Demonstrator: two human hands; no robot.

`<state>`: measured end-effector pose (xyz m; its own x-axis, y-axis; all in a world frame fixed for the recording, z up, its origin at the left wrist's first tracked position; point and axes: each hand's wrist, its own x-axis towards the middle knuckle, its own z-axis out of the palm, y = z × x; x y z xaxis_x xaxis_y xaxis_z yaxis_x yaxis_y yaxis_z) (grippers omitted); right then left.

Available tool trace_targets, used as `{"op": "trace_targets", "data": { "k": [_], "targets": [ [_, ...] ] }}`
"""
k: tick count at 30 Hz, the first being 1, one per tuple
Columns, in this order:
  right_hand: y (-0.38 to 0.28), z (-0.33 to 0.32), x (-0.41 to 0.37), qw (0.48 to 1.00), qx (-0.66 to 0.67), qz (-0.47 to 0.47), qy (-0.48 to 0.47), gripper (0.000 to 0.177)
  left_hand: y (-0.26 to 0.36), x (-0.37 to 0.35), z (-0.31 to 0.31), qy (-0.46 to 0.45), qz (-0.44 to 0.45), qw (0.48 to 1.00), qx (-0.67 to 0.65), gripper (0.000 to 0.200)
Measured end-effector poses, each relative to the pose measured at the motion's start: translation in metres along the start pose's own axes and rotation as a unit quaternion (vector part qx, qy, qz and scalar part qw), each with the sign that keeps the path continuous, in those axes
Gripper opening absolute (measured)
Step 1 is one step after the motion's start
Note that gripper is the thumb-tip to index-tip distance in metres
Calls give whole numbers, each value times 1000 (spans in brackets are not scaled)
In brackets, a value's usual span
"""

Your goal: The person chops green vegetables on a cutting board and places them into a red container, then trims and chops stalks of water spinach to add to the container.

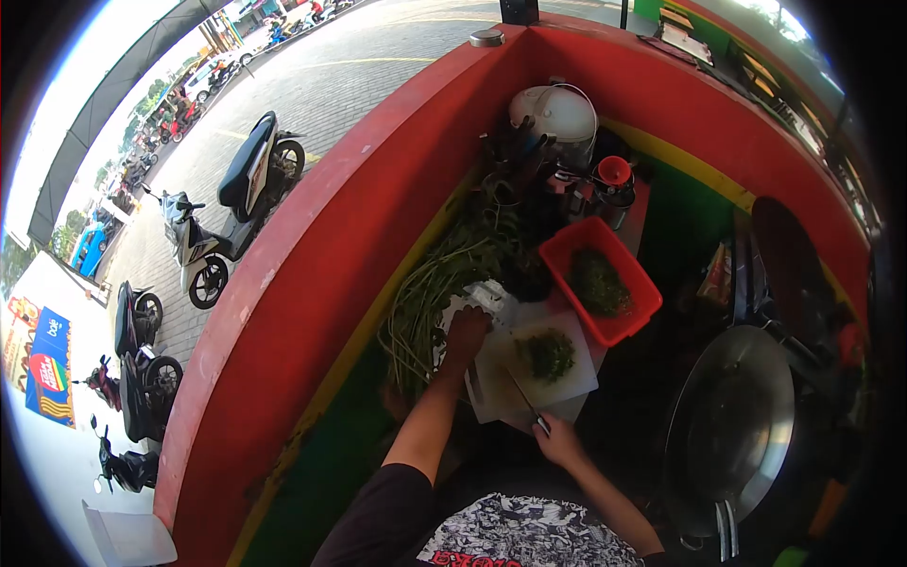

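My right hand (559, 441) is closed round the handle of a knife (521, 393), whose blade points up and left over the white cutting board (501, 404). Chopped greens (548, 355) lie in a pile on the board, right of the blade. My left hand (469, 331) is at the board's upper left edge, beside a crumpled white plastic bag (491, 295). Its fingers are dark and turned away, so I cannot make out whether they hold anything. Long leafy green stalks (411, 307) spread left of that hand. A red plastic basin (644, 326) with chopped greens inside stands above right.
A large wok (732, 425) sits at the right. Behind the board are a white lidded bucket (557, 111), a red funnel-like piece (614, 171) and dark utensils. A red wall (321, 255) bounds the left side, with parked scooters (236, 208) beyond it.
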<state>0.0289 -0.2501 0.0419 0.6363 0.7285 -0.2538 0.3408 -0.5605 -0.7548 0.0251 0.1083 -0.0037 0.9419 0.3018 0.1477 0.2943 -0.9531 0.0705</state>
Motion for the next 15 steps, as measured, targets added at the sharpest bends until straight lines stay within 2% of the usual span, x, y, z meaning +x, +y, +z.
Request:
{"op": "trace_targets", "data": {
  "k": [2,3,4,5,6,7,8,9,11,12,14,15],
  "targets": [
    [-5,-6,1,1000,3,8,-18,42,1,-3,-11,52,-58,994,-71,23],
    [-8,-9,0,1000,4,8,-15,42,5,-7,-16,54,-55,995,-71,23],
    [-11,-13,0,1000,5,5,-8,42,11,-15,-19,145,-160,944,-251,24],
    [-15,-16,1,1000,5,0,-2,43,16,-21,-24,227,-256,842,-418,26],
    [-17,-19,4,1000,6,0,1,43,20,-29,-32,227,-253,842,-418,26],
    [-18,-22,6,1000,20,-7,9,44,23,-41,-40,209,-326,700,-600,29],
    [-19,-24,6,999,32,-15,14,45,26,-52,-46,180,-383,514,-746,33],
    [-19,-23,7,999,30,-17,10,45,29,-63,-45,184,-386,512,-746,33],
    [-21,-21,12,995,68,-40,65,42,34,-81,-43,101,-295,547,-777,39],
    [-22,-20,16,995,66,-43,62,42,34,-89,-36,105,-296,546,-777,39],
    [-26,-17,22,988,114,-49,91,44,36,-98,-15,99,-237,680,-686,47],
    [-30,-17,25,988,113,-49,90,44,42,-97,-21,100,-238,680,-686,47]
  ]
}}
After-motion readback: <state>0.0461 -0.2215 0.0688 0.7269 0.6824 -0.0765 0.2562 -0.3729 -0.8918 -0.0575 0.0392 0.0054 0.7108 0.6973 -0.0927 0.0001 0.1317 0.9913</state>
